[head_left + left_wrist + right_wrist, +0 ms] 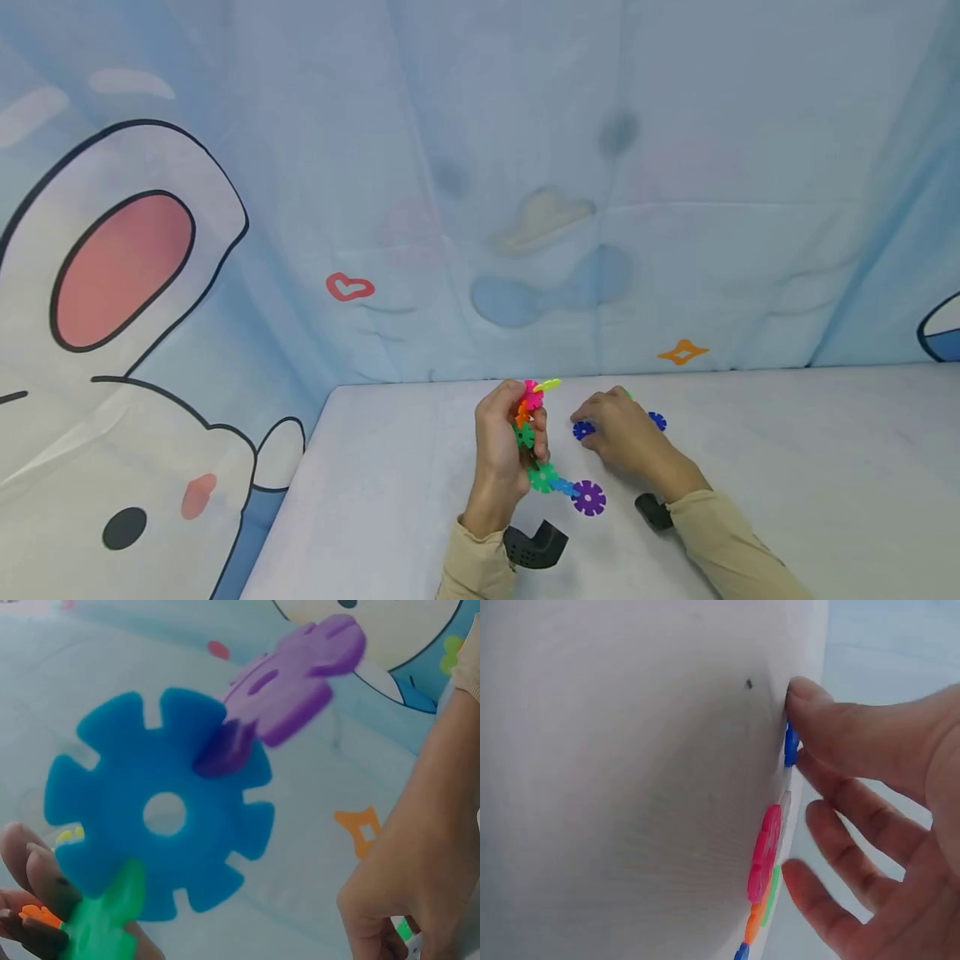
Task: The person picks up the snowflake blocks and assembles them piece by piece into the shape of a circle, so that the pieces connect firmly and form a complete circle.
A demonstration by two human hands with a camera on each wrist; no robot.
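My left hand (498, 450) grips a chain of notched plastic snowflake discs. Its upper end, with a pink disc (533, 395) and a yellow disc (549, 385), sticks up past the fingers. Below the palm hang a green disc (543, 477), a light blue disc (161, 806) and a purple disc (588, 498), slotted edge into edge. Part of the chain is hidden by the fingers. My right hand (626, 429) is down at the table, thumb and index finger around a dark blue disc (583, 430) lying there; its other fingers are spread.
Past the right hand lie more loose discs: a pink one (765, 851), an orange one (752, 922), a green one (772, 896) and another blue one (657, 421). A white cloth covers the table (390, 483). Behind it hangs a printed blue curtain (525, 167).
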